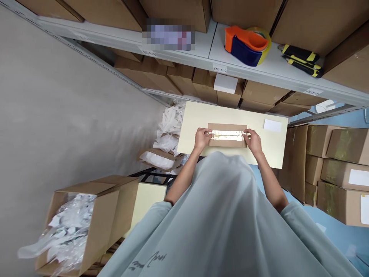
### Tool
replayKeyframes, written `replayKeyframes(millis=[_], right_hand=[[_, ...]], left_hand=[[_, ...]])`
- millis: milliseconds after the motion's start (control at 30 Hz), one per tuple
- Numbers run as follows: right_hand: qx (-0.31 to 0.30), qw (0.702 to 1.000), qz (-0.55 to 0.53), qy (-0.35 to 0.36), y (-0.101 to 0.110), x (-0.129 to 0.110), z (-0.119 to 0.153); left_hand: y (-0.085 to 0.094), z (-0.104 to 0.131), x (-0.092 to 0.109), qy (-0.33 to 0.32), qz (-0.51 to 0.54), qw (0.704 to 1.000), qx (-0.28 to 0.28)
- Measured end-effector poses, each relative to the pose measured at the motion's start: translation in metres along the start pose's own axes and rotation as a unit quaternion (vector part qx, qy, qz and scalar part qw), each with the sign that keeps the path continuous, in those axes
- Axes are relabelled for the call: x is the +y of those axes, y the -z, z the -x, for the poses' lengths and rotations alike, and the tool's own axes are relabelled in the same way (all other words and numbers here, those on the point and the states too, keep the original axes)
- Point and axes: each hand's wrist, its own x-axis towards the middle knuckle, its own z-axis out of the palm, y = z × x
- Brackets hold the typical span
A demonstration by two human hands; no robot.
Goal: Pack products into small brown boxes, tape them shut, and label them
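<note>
The cardboard box [227,144], a shiny strip [227,135] along its middle, lies between the left hand [202,139] and right hand [254,142], fingers bent at its ends (firmly pinching or not, I cannot tell); even pressure should keep it square on the tabletop [198,115] beneath them.

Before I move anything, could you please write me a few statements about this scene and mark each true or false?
1. The left hand and right hand are at opposite ends of the small carton. True.
2. The orange and blue tape dispenser is on the shelf. True.
3. The white card lies left of the small carton. False: the white card lies to its right, on the table.
4. The big box at lower left is closed. False: it is open, showing crumpled white filling.
5. The black-and-yellow tools lie right of the tape dispenser. True.
</note>
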Motion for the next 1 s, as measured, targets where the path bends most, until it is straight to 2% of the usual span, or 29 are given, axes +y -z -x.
replayKeyframes(millis=[200, 300, 367, 467, 533, 633, 700, 767, 833, 900, 1000], right_hand=[[0.006, 0.995, 0.102, 0.021, 0.002, -0.013, 0.011], [0.014, 0.985, 0.165, 0.046, 0.005, -0.023, 0.013], [0.007, 0.979, 0.191, 0.072, 0.012, -0.032, 0.006], [0.023, 0.968, 0.196, 0.153, 0.037, -0.060, -0.023], [0.073, 0.952, 0.202, 0.218, 0.066, -0.093, -0.049], [0.161, 0.915, 0.225, 0.293, 0.113, -0.158, -0.092], [0.197, 0.899, 0.257, 0.294, 0.138, -0.201, -0.119], [0.179, 0.900, 0.303, 0.255, 0.153, -0.236, -0.141], [0.132, 0.913, 0.328, 0.203, 0.159, -0.260, -0.158], [0.095, 0.923, 0.330, 0.170, 0.159, -0.271, -0.171], [0.107, 0.925, 0.305, 0.200, 0.155, -0.273, -0.183]], left_hand=[[0.012, 0.004, 0.001, -0.034, -0.030, 0.999, -0.014], [0.019, 0.004, 0.007, -0.088, -0.080, 0.993, -0.007], [0.022, -0.003, 0.019, -0.132, -0.104, 0.986, -0.008], [0.031, -0.021, 0.061, -0.199, -0.098, 0.975, 0.011], [0.040, -0.034, 0.105, -0.257, -0.078, 0.963, 0.038], [0.058, -0.049, 0.180, -0.331, -0.047, 0.939, 0.079], [0.069, -0.054, 0.224, -0.364, -0.034, 0.924, 0.112], [0.076, -0.055, 0.257, -0.376, -0.026, 0.915, 0.144], [0.080, -0.054, 0.276, -0.379, -0.018, 0.911, 0.160], [0.083, -0.051, 0.284, -0.379, -0.009, 0.910, 0.165], [0.085, -0.046, 0.280, -0.372, 0.001, 0.912, 0.171]])
